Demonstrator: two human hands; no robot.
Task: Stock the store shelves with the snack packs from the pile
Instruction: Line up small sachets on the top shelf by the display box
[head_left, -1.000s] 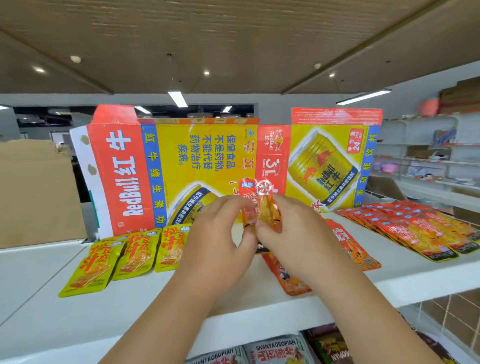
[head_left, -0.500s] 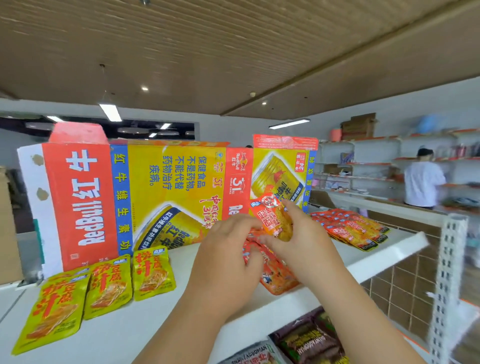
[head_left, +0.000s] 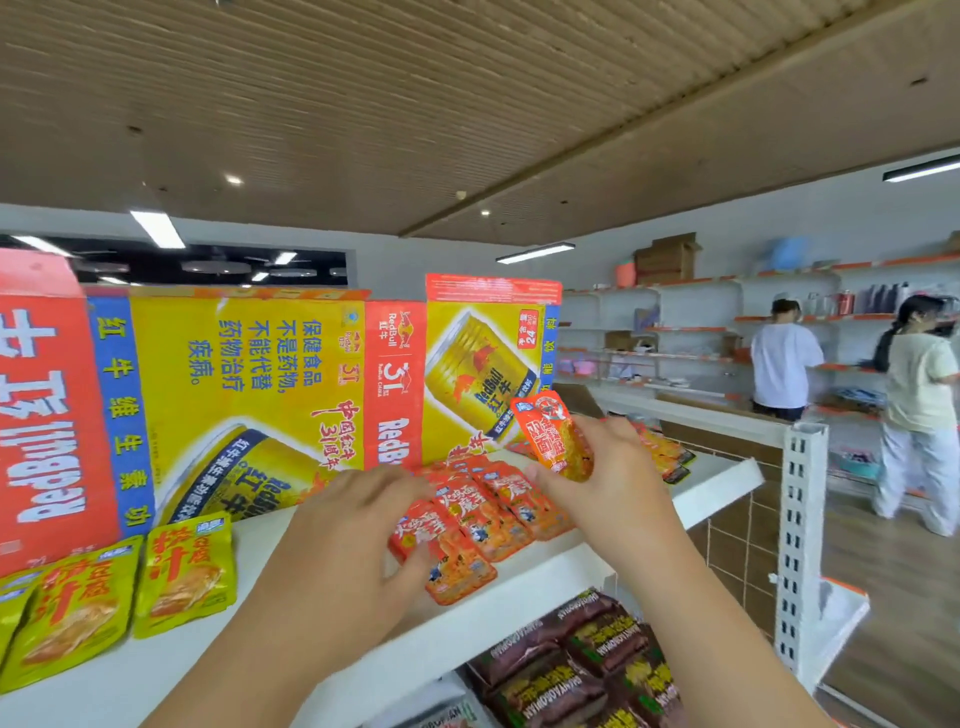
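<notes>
My right hand (head_left: 608, 478) grips one orange-red snack pack (head_left: 553, 434), held upright above the white top shelf (head_left: 717, 483). A row of overlapping orange-red packs (head_left: 478, 514) lies on the shelf in front of me. My left hand (head_left: 358, 525) rests on the nearest of these packs with its fingers spread and the thumb on the pack's front edge. More orange-red packs (head_left: 665, 452) lie farther right on the shelf, partly hidden behind my right hand.
Yellow snack packs (head_left: 182, 571) lie at the shelf's left. A flattened Red Bull carton (head_left: 260, 384) stands along the back. Brown packs (head_left: 582, 654) fill the shelf below. A white shelf upright (head_left: 800, 519) stands to the right. Two people (head_left: 784, 358) work at far shelves.
My hands have come apart. The left one dropped onto the row of packs, and the right one carried the single pack to the right. My view swung right and the second person came into sight.
</notes>
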